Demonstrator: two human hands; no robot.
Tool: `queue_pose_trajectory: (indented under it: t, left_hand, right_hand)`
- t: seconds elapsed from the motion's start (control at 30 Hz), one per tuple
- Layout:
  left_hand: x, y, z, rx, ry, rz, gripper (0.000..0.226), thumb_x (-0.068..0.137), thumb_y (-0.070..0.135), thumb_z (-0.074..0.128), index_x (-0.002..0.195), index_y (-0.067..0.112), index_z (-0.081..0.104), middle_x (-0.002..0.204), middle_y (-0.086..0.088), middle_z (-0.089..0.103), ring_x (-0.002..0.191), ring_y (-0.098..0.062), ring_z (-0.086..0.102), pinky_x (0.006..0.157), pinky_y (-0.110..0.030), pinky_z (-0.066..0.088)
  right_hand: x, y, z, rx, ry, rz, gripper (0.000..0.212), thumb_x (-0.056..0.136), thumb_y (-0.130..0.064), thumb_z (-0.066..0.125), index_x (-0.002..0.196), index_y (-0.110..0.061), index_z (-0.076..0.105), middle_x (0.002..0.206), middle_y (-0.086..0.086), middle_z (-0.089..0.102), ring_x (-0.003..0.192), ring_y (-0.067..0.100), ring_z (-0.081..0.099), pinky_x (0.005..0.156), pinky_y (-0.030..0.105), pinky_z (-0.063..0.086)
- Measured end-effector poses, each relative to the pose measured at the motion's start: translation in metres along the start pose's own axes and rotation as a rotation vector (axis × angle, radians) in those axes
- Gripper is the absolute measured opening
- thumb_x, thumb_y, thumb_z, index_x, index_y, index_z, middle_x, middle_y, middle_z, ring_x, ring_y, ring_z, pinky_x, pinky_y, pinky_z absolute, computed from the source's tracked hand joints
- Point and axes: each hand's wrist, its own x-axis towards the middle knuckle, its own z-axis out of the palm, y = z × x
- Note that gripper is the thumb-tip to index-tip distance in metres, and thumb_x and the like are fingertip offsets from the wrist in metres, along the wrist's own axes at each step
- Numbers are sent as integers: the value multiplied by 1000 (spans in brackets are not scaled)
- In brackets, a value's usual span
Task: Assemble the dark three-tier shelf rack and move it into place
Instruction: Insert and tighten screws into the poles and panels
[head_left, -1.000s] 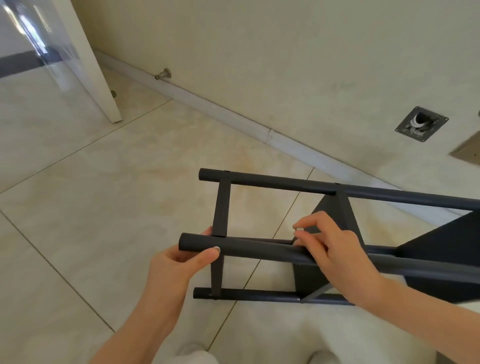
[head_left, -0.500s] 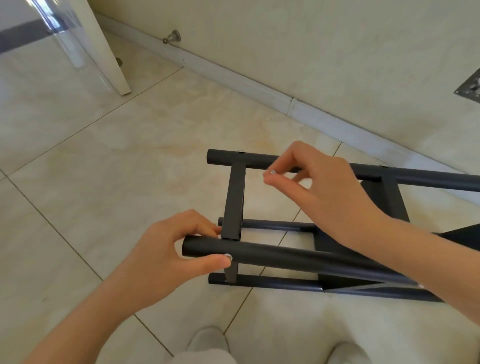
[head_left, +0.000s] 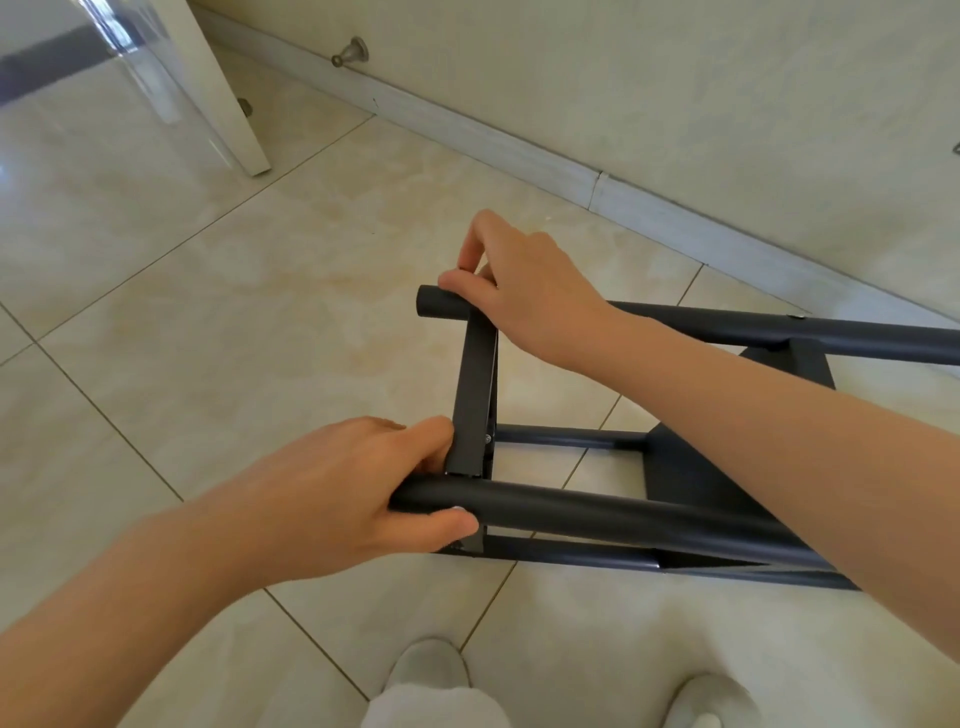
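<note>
Head view, looking down: the rack (head_left: 571, 555) lies on its side on the tiled floor (head_left: 208, 312), just in front of my feet, its length running off to the right along the wall (head_left: 675, 78). Its open end faces left, toward my hands. Two round tubes are uppermost, the near tube (head_left: 649, 517) and the far tube (head_left: 857, 340), joined at the left end by a flat crossbar (head_left: 472, 395). A dark shelf (head_left: 670, 478) stands on edge between the tubes farther right.

My left hand (head_left: 337, 499) is clamped round the left end of the near tube, thumb on my side, fingers curled over the top beside the foot of the crossbar. My right hand (head_left: 524, 280) is well apart from it, reaching across to the far tube where the crossbar meets it. The thumb rests on top of that tube near its end, and the forefinger is bent down to meet the thumb tip. Whether anything small sits between those two fingertips I cannot tell.

A small screw (head_left: 799, 315) shows on the far tube farther right. Pale skirting (head_left: 519, 150) runs along the wall's foot, with a metal doorstop (head_left: 353, 52) on it at upper left, and a white post (head_left: 223, 88) stands on the floor nearby. The toes of my light slippers (head_left: 431, 670) show at the bottom edge.
</note>
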Motion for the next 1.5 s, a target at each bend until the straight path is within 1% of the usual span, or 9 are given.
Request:
queue_pose_trajectory:
  t: [0.3, 0.4, 0.5, 0.6, 0.83, 1.1, 1.3, 1.43, 1.5]
  left_hand:
    - [-4, -10, 15, -140, 160, 127, 24, 77, 77, 44, 76, 55, 36, 83, 17, 51, 82, -12, 47, 71, -10, 37]
    - [-4, -12, 23, -143, 284, 198, 34, 82, 62, 56, 70, 43, 30, 60, 10, 43, 68, -15, 53, 79, -2, 35]
    - [-2, -15, 29, -149, 355, 267, 38, 84, 55, 59, 72, 43, 26, 56, 20, 31, 52, -8, 41, 100, -22, 41]
    - [0, -18, 32, -122, 425, 320, 35, 87, 52, 61, 78, 42, 29, 57, 24, 27, 50, 0, 33, 100, -42, 46]
    - [1, -23, 41, -58, 534, 405, 40, 85, 54, 67, 72, 17, 56, 61, 18, 39, 55, 1, 32, 103, -45, 45]
    - [0, -20, 51, -176, 593, 336, 41, 80, 53, 70, 67, 18, 53, 63, 20, 37, 57, 3, 37, 102, -50, 46]
    - [1, -16, 53, -328, 602, 263, 45, 75, 52, 73, 83, 15, 50, 90, 3, 50, 84, -24, 51, 83, -52, 47]
    - [2, -15, 51, -231, 596, 308, 61, 80, 53, 70, 127, 15, 61, 141, 1, 51, 141, -27, 39, 113, -47, 36]
    - [2, -14, 49, -171, 563, 315, 68, 84, 52, 67, 139, 14, 56, 152, 0, 48, 151, -27, 27, 122, -52, 23]
  right_hand:
    - [-5, 2, 1, -16, 3, 0, 22, 97, -40, 57, 98, -19, 51, 82, 3, 69, 76, 21, 66, 75, 42, 55]
    - [-9, 2, 3, -5, 1, -24, 22, 97, -39, 58, 96, -19, 50, 84, -1, 70, 75, 18, 65, 73, 40, 55]
    - [-11, 2, 4, 9, -6, -43, 22, 96, -38, 60, 95, -19, 49, 85, -1, 71, 76, 18, 66, 74, 40, 55]
    - [-12, 2, 4, 18, -6, -44, 22, 95, -39, 61, 93, -20, 49, 86, -1, 71, 77, 17, 66, 75, 39, 55]
    - [-16, -2, 8, -29, 5, -80, 22, 96, -40, 60, 93, -22, 47, 89, 0, 74, 77, 15, 66, 76, 35, 53]
    - [-17, -6, 10, -77, 21, -73, 23, 96, -41, 59, 94, -21, 48, 89, -3, 74, 80, 18, 67, 81, 40, 52]
    - [-17, -7, 10, -81, 20, -65, 23, 96, -42, 57, 96, -21, 50, 89, -4, 73, 81, 17, 67, 82, 40, 51]
    - [-17, -6, 10, -85, 22, -62, 24, 97, -43, 57, 99, -19, 52, 91, -4, 73, 83, 16, 67, 83, 39, 51]
    - [-17, -6, 10, -86, 24, -57, 24, 97, -43, 57, 99, -19, 53, 91, -4, 73, 84, 16, 67, 84, 38, 51]
